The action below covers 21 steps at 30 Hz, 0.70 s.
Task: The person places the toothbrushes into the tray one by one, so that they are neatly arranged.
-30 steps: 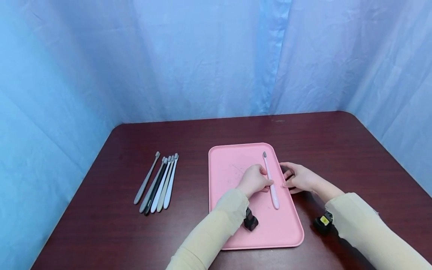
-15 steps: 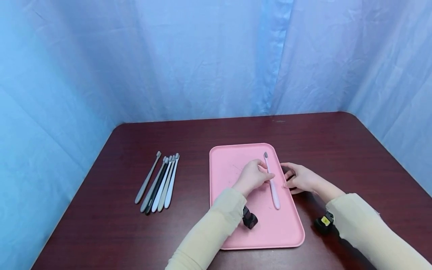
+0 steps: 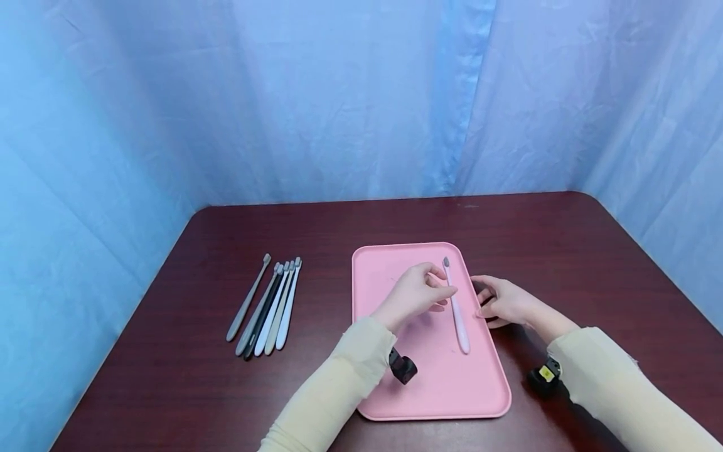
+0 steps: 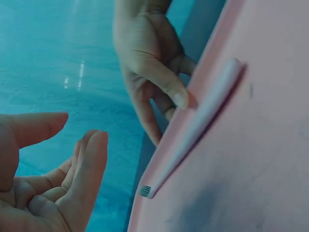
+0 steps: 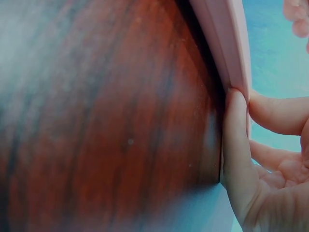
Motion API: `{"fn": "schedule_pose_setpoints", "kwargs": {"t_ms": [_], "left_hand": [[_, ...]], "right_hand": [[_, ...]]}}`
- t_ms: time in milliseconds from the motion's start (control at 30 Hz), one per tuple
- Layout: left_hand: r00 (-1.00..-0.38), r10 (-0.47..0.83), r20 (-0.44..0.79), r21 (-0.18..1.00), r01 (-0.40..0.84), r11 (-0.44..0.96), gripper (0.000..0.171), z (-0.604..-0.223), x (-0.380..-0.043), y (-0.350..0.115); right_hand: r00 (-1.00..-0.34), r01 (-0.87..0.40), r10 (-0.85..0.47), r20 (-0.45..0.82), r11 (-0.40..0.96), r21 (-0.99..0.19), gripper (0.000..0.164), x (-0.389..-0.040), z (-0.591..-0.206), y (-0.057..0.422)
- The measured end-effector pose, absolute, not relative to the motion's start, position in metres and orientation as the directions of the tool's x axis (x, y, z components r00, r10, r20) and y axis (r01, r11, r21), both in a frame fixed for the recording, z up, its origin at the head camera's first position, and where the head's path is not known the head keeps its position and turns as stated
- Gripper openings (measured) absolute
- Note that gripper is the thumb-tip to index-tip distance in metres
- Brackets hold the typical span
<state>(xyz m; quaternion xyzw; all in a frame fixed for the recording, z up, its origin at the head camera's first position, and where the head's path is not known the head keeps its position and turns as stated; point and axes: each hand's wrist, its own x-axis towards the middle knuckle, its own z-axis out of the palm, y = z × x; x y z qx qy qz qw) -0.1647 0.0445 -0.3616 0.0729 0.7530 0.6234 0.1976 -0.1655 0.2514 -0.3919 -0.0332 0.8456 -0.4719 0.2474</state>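
A pale pink toothbrush [image 3: 459, 323] with a grey head lies lengthwise in the pink tray [image 3: 435, 392], along its right side. My left hand [image 3: 415, 292] hovers over the tray just left of that toothbrush. In the left wrist view, thumb and fingers of the left hand [image 4: 53, 179] are spread apart with nothing between them, and the whole toothbrush [image 4: 205, 113] shows on the tray. At the tray's right rim, my right hand [image 3: 505, 302] pinches the edge between thumb and fingers, as the right wrist view shows of the rim [image 5: 227, 48].
To the left on the dark wooden table [image 3: 169, 389], several toothbrushes lie side by side, including a black toothbrush [image 3: 262, 317], a white toothbrush [image 3: 288, 307] and, slightly apart, a grey toothbrush [image 3: 246, 301]. Blue curtains [image 3: 339, 113] hang behind the table and at both sides.
My left hand has let go of the pale pink toothbrush and drawn back a little up and to the left. The toothbrush stays on the tray; the right hand keeps its place.
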Motion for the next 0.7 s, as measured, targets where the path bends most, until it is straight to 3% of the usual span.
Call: {"fn": "schedule_pose_setpoints", "kwargs": {"t_ms": [700], "left_hand": [[-0.902,0.408,-0.143,0.978,-0.065,0.197,0.031,-0.35,-0.161,-0.015]], "right_hand": [[-0.868,0.182,-0.301,-0.395,0.547,-0.817,0.075,-0.167,-0.392,0.253]]}}
